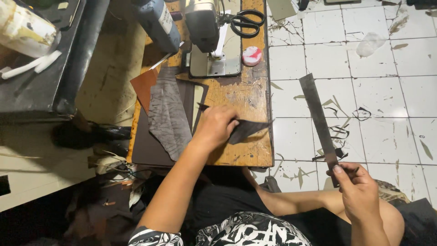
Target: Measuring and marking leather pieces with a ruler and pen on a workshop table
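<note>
My left hand (217,125) rests on the wooden sewing table (248,93) and pinches a small dark grey leather piece (248,129) near the table's front right corner. My right hand (357,189) is held out over the tiled floor, right of the table, gripping the lower end of a long narrow dark strip (318,116) that points up and away. A stack of grey and dark brown leather sheets (169,116) lies just left of my left hand.
A sewing machine (207,32) stands at the table's far side, with black scissors (246,20) and a round red and white object (251,55) beside it. An orange-brown leather piece (144,86) overhangs the left edge. Scraps litter the white floor tiles (387,91).
</note>
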